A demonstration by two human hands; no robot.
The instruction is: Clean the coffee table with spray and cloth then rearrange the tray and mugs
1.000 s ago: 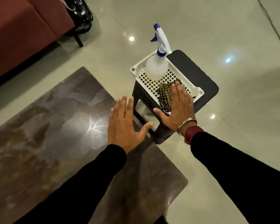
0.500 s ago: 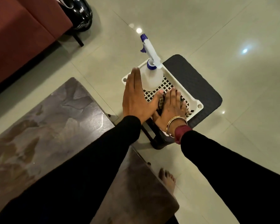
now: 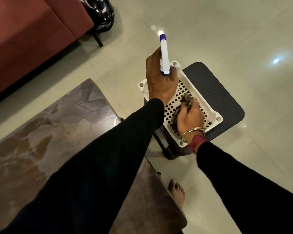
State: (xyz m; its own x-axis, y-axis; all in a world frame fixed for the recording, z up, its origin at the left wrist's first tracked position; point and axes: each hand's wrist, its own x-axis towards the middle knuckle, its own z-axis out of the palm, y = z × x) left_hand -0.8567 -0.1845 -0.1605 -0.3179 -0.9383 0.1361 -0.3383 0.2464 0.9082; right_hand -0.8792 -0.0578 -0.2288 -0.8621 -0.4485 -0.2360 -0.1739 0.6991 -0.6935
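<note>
- A bare foot (image 3: 177, 191) stands on the pale tiled floor (image 3: 243, 39), just beside the near corner of the coffee table (image 3: 41, 141).
- The coffee table has a dark, glossy stone-patterned top and fills the lower left. The black left sleeve (image 3: 100, 166) reaches across its corner.
- The right hand (image 3: 190, 118), with a gold bangle (image 3: 193, 131) at the wrist, lies in the near end of the white perforated tray (image 3: 217, 118). Its fingers are curled and bunched into the checked cloth (image 3: 184, 100), which is crumpled on the tray's grid floor.
- The tray sits on a dark textured plastic stool (image 3: 215, 92) beside the coffee table, covering the stool's left part.
- The left hand (image 3: 161, 81) is over the tray's far end, wrapped round the neck of the spray bottle (image 3: 164, 54). The white head with its blue nozzle tip points away. The bottle's body is hidden under the hand, so I cannot tell whether its base touches the tray.
- Farther left is a reddish sofa (image 3: 32, 31), with a glossy black helmet-like object (image 3: 102, 12) at its end.
</note>
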